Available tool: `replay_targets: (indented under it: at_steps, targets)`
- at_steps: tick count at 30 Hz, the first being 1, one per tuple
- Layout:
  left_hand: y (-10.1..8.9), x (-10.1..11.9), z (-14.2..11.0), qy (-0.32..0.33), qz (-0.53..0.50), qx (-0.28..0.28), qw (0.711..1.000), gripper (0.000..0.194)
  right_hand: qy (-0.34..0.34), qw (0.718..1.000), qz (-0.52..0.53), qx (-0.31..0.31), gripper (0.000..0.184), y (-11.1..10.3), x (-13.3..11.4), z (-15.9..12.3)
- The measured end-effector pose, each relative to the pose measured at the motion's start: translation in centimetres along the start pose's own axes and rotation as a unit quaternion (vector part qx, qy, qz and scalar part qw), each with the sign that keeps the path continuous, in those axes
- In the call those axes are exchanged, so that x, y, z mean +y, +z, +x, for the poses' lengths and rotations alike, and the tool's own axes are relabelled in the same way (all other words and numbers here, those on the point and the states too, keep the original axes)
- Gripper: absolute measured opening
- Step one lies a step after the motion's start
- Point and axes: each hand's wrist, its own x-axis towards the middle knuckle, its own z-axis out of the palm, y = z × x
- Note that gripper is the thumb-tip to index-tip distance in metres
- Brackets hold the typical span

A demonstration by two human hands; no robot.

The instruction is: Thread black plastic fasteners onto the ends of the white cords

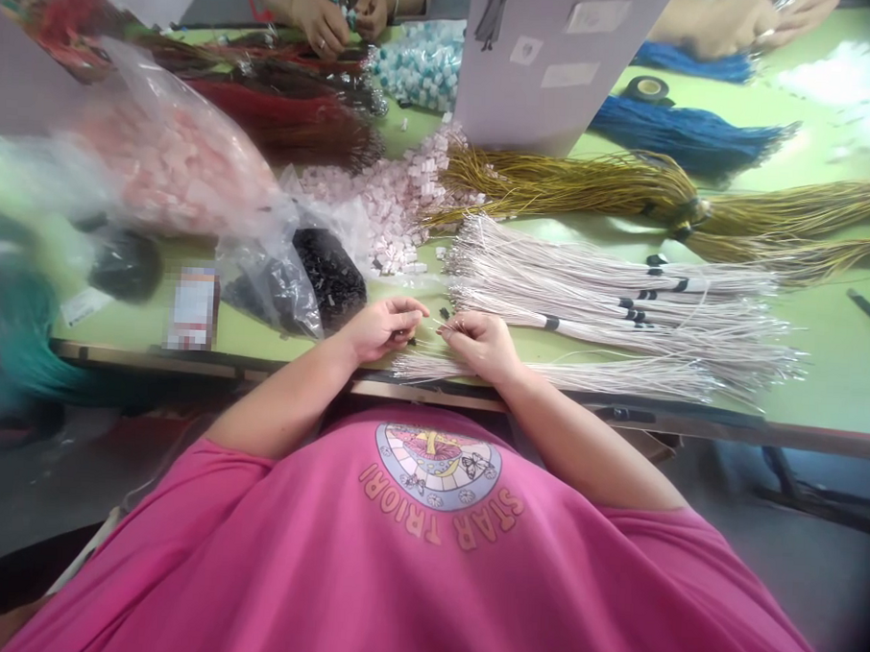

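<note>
My left hand [383,328] rests at the front edge of the green table [829,372], fingers curled in a pinch on a small dark piece that I cannot name. My right hand [478,342] sits just to its right, fingers pinched on the end of a thin white wire [449,329]. A few small black parts [444,313] lie between and just beyond the hands. Under my right wrist lies a flat bunch of white wires [620,375]. Bigger bundles of white wires [610,286], banded in black, stretch out to the right.
A clear bag of black connectors [314,282] lies left of my hands, a pile of pale pink connectors [397,204] behind. Yellow wire bundles [600,184], blue bundles [688,135], red and brown bundles [286,108] and a grey card [547,62] fill the far side. Other people's hands [344,14] work across the table.
</note>
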Motion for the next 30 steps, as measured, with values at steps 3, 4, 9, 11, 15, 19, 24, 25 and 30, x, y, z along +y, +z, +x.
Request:
replay_targets:
  at_steps: [3,4,9,11,15,19,24,25,30]
  targets:
    - [-0.1,-0.1,0.0,-0.007,0.018,0.006,1.0,0.026,0.006,1.0,-0.027,0.0,0.019,0.0,0.0,0.0]
    - [-0.2,-0.1,0.0,-0.008,0.022,0.005,1.0,0.028,0.01,1.0,-0.03,-0.001,0.019,0.0,0.0,0.0]
    - [-0.2,-0.3,0.3,0.003,0.044,0.029,0.999,0.023,0.044,0.999,-0.016,0.0,0.024,0.1,0.0,0.0]
    - [0.0,-0.4,0.4,0.012,0.056,0.035,0.998,0.021,0.058,0.998,-0.015,0.001,0.027,0.1,0.0,0.1]
    - [0.1,-0.7,0.5,0.029,0.078,0.048,0.995,0.021,0.068,0.997,-0.025,-0.005,0.025,0.1,-0.1,0.3]
    - [0.0,-1.0,0.6,0.036,0.097,0.064,0.993,0.023,0.075,0.997,-0.031,-0.015,0.026,0.2,-0.2,0.4]
    - [0.0,-1.1,0.5,0.047,0.101,0.074,0.991,0.026,0.089,0.995,-0.042,-0.021,0.025,0.2,-0.3,0.6]
    - [0.1,-1.0,0.5,0.046,0.102,0.073,0.991,0.026,0.091,0.995,-0.043,-0.022,0.025,0.2,-0.3,0.6]
    - [0.2,-0.9,0.3,0.05,0.129,0.076,0.987,0.026,0.093,0.994,-0.045,-0.027,0.023,0.2,-0.2,0.6]
